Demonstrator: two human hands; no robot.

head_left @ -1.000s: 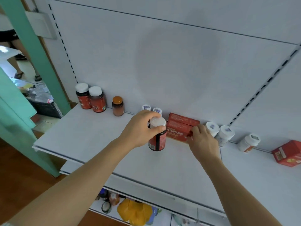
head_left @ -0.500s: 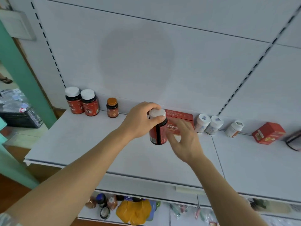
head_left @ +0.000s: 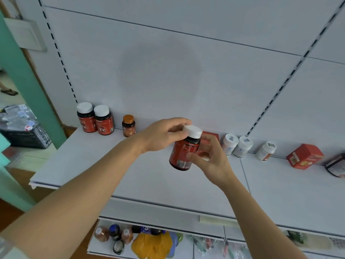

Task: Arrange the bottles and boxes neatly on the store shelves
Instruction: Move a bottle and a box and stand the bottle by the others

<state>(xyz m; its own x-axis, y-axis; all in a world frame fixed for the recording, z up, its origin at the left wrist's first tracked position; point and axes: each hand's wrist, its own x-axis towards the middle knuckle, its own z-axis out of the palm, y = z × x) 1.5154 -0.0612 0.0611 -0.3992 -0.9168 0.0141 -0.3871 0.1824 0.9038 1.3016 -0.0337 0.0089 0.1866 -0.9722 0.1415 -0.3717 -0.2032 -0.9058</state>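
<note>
A red bottle with a white cap (head_left: 183,152) is lifted above the white shelf (head_left: 104,165), tilted. My left hand (head_left: 160,135) grips it at the cap and neck. My right hand (head_left: 209,157) holds its body, thumb pressed on the label. Behind them a red box (head_left: 211,136) lies against the back wall, mostly hidden. Two matching red bottles (head_left: 95,119) and a small amber bottle (head_left: 128,125) stand at the back left.
Three white bottles (head_left: 242,146) lean on the back wall to the right, then a red carton (head_left: 304,156) and a dark item (head_left: 336,165) at the frame edge. A lower shelf (head_left: 149,240) holds mixed goods. A green post (head_left: 28,75) stands left.
The bottle rose off the shelf and tilted. My right hand left the red box and came onto the bottle's body.
</note>
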